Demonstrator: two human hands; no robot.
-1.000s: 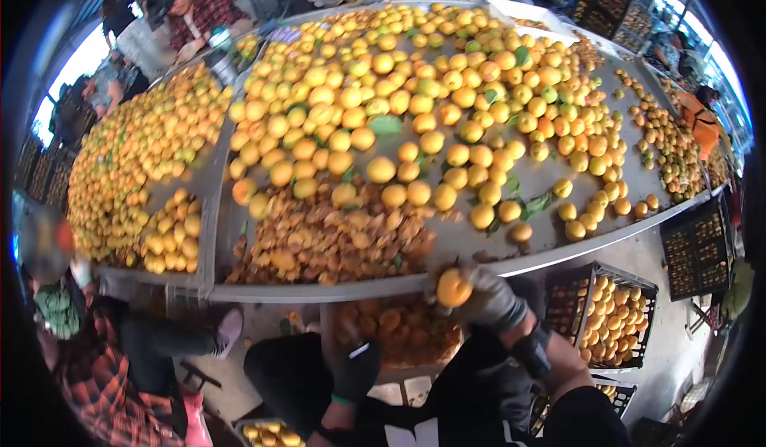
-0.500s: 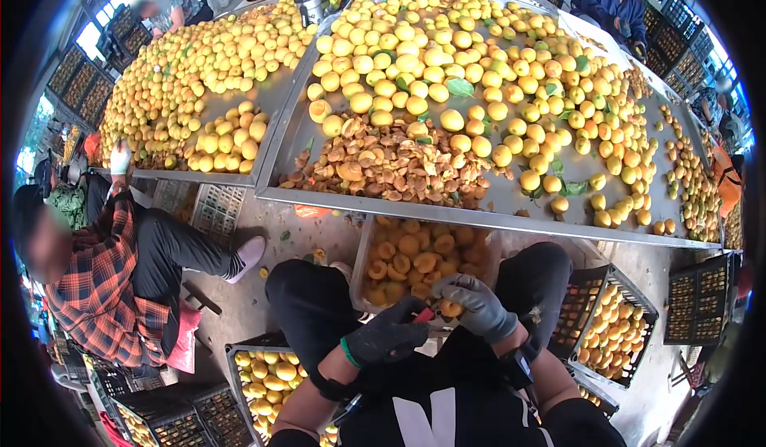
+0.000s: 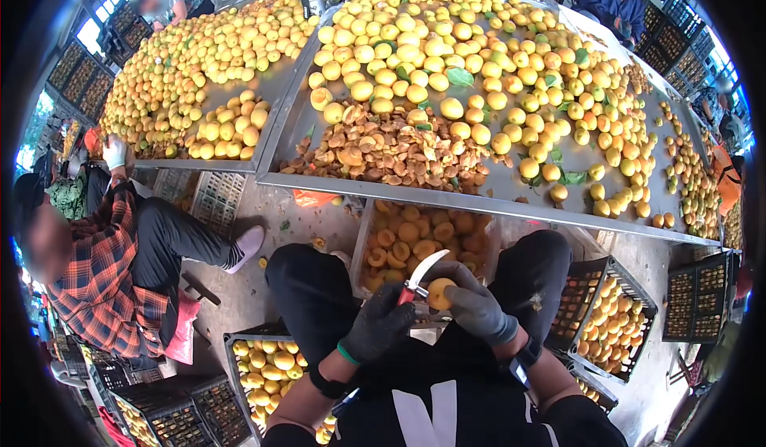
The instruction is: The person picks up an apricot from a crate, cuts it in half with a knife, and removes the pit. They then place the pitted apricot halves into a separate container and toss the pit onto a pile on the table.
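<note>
A small knife (image 3: 420, 275) with a red handle and a pale curved blade is gripped in the gloved left hand (image 3: 377, 326), the fingers closed tight around the handle. An apricot (image 3: 440, 293) is clasped in the gloved right hand (image 3: 472, 303), the fingers wrapped about its far side. The blade tip is raised just above and to the left of the fruit; whether the edge touches the skin cannot be told. Both hands are held above the lap, between the knees, below the near edge of the steel table (image 3: 511, 207).

Directly beyond the hands, under that near edge, a crate of halved apricots (image 3: 419, 239) is seen. On the table near the same edge, a heap of brown pits and scraps (image 3: 395, 152) is spread, with a mass of whole apricots (image 3: 479, 56) filling the surface behind it and green leaves scattered among them. A second table (image 3: 271, 96) at the left is loaded with more yellow fruit.

Black crates of fruit are placed at the right (image 3: 610, 323) and lower left (image 3: 267, 367) of the seated person. At the left a person in a red checked shirt (image 3: 100, 279) is seated, with a leg stretched toward the table. Other people are seen at the far side.
</note>
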